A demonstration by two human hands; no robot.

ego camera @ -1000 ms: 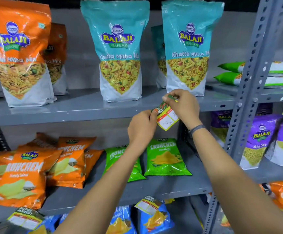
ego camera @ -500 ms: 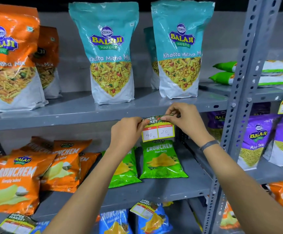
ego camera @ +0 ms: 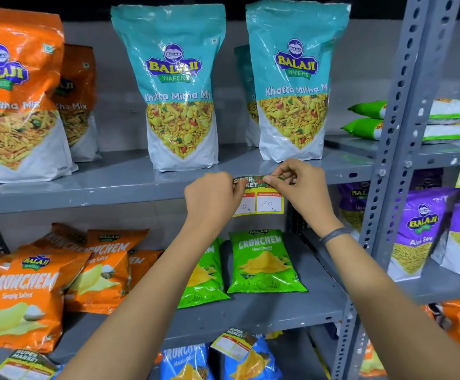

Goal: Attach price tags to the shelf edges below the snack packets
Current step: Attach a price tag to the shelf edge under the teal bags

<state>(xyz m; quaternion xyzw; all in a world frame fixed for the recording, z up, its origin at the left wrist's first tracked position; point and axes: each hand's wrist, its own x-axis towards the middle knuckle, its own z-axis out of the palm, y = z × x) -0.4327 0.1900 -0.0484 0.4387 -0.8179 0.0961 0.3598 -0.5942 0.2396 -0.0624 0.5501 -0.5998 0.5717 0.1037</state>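
Tag (ego camera: 261, 200) is pinched by both hands (ego camera: 212, 198) (ego camera: 303, 185) against the shelf edge (ego camera: 86, 196) under teal packets (ego camera: 294, 83), not yet stuck; other edges are left bare.

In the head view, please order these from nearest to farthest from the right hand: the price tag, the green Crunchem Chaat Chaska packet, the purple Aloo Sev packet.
1. Price tag: pinched by the right hand at the shelf edge.
2. Green Crunchem Chaat Chaska packet: below the hand, on the lower shelf.
3. Purple Aloo Sev packet: far right, past the upright post.
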